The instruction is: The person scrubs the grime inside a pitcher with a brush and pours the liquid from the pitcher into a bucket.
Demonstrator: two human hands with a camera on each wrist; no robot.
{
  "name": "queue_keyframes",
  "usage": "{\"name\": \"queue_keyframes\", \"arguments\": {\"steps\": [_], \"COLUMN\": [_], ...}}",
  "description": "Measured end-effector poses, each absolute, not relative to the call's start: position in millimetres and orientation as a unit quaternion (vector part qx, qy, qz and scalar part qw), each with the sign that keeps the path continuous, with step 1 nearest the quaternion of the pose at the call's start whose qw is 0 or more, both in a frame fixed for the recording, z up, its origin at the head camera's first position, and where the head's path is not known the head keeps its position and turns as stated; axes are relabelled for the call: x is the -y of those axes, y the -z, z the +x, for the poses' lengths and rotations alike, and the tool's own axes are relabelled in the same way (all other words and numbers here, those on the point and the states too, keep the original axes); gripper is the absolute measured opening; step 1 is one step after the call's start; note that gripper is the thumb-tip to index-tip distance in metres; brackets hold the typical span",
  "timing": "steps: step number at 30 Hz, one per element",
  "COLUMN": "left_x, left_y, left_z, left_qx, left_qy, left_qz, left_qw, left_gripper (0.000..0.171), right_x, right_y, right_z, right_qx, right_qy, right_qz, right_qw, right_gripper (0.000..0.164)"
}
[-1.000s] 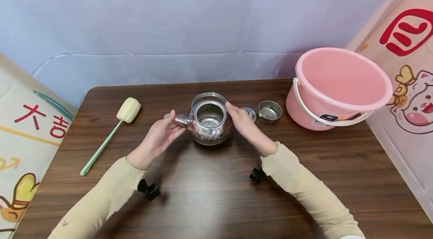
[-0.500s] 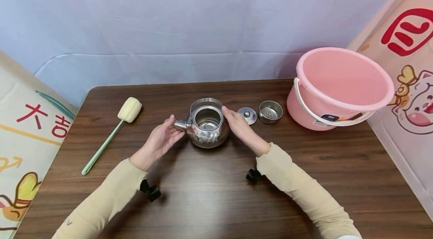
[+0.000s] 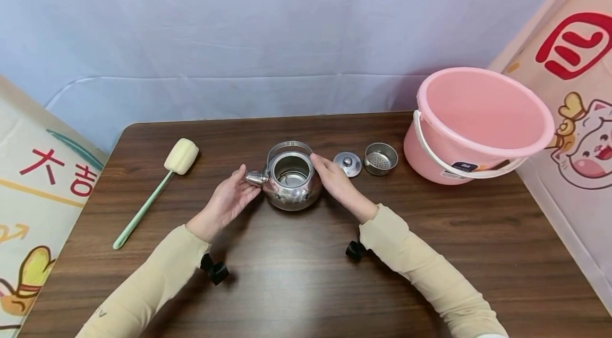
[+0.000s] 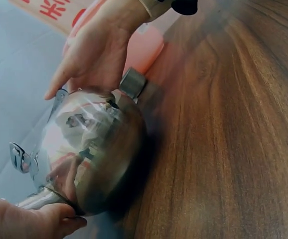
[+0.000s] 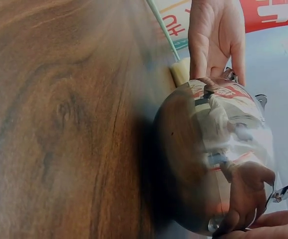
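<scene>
A shiny steel teapot (image 3: 291, 197), its top uncovered and facing up, is between both hands near the middle of the table. Its bail handle (image 3: 290, 144) stands up behind the opening. My left hand (image 3: 227, 202) holds the spout (image 3: 254, 176), thumb on top and fingers beneath. On the opposite side my right hand (image 3: 338, 184) grips the body, its thumb up by the rim and handle; its other fingers are partly hidden in the head view. The polished teapot body (image 4: 91, 144) also fills the left wrist view. Whether its base touches the table I cannot tell.
Right of the teapot lie its knobbed lid (image 3: 347, 163) and a perforated steel strainer (image 3: 381, 159). A pink bucket (image 3: 444, 157) with a white handle stands at the right. A sponge brush (image 3: 180, 157) with a green stick lies at the left on the wooden table (image 3: 296, 295).
Both hands have brought the teapot slightly left and nearer the person. The lid, partly covered by the right hand before, now shows fully.
</scene>
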State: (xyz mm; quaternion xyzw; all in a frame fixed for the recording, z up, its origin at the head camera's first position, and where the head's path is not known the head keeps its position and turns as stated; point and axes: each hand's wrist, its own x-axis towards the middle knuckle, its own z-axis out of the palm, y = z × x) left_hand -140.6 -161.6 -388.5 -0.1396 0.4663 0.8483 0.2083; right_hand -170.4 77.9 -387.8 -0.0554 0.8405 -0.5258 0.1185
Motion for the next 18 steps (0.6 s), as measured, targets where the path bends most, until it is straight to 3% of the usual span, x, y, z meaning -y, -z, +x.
{"name": "queue_keyframes", "arguments": {"steps": [10,18], "left_x": [163,182], "left_y": [391,377], "left_z": [-139,-144], "left_qx": [-0.469,-0.537], "left_qy": [-0.847,-0.815], "left_qz": [-0.137,-0.133], "left_qw": [0.210,0.176], "left_gripper": [0.059,0.069], "right_x": [-76,-93], "right_y": [388,384], "right_z": [-171,-179], "right_qx": [-0.833,-0.846], "right_qy": [0.535,0.509], "right_qz": [-0.050,-0.051], "right_qw": [0.131,0.149], "right_gripper": [0.053,0.063]}}
